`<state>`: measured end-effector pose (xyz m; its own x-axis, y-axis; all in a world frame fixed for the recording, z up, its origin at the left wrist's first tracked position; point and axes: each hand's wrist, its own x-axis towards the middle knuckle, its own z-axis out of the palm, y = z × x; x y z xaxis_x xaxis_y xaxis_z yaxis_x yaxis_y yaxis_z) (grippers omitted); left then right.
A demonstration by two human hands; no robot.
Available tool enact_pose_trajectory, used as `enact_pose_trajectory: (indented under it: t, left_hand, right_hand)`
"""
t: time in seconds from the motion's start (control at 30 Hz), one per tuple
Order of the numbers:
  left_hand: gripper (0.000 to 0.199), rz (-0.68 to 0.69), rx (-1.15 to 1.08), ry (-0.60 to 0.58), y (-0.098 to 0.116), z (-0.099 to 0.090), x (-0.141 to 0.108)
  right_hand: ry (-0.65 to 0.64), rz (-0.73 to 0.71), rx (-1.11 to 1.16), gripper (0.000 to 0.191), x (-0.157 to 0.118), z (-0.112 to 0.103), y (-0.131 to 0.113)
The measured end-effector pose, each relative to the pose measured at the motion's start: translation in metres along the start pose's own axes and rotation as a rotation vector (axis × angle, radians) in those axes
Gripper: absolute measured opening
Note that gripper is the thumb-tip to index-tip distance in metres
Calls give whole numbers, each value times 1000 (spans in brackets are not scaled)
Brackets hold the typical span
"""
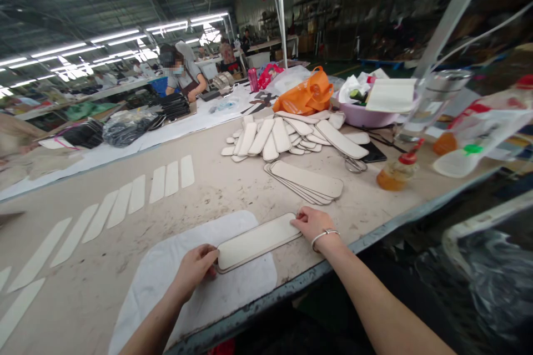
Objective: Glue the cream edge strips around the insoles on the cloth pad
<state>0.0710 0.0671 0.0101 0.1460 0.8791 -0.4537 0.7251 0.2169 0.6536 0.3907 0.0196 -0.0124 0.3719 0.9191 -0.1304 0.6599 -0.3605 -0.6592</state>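
A long cream panel with rounded corners (258, 241) lies over a white cloth (162, 269), and what looks like a second layer shows along its lower edge. My left hand (195, 266) grips the panel's left end, fingers closed at the corner. At the far end, my right hand (314, 227), with a bracelet on the wrist, pinches the opposite edge. Just beyond, a fanned stack of similar panels (308, 180) rests on the table. Farther back is a loose heap of more panels (270, 136).
Several pale strips (119, 205) lie in a row on the left. To the right stand a glue bottle (395, 175), scissors (355, 165), a clear flask (435, 102) and a purple basin (366, 115). An orange bag (306, 94) sits behind. A co-worker (183, 75) sits across the table.
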Motion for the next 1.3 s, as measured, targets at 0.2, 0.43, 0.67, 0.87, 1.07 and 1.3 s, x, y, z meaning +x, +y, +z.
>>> enact_pose_trajectory:
  t: [0.2,0.43,0.67,0.87,1.07,1.3]
  left_hand:
    - [32,108,238,30,7,-3,-2]
    - [22,103,304,46,10,-3,0]
    - [20,102,338,40,13,-3,1]
    - [23,125,345,11,14,-4,3]
    - [23,136,368,-2,13,-5,9]
    - [21,152,435,6,15,-5,10]
  right_hand:
    - [-18,-9,-38,16,1,1,2]
    - [-35,1,-63,16,2,4,3]
    - [-41,35,-81,17,2,3,0]
    - [-23,8,-68,16,-1,0,-3]
    - [-30,2,-71,15,-1,0,-5]
    - [-36,-7,-108,15,-1,2,-3]
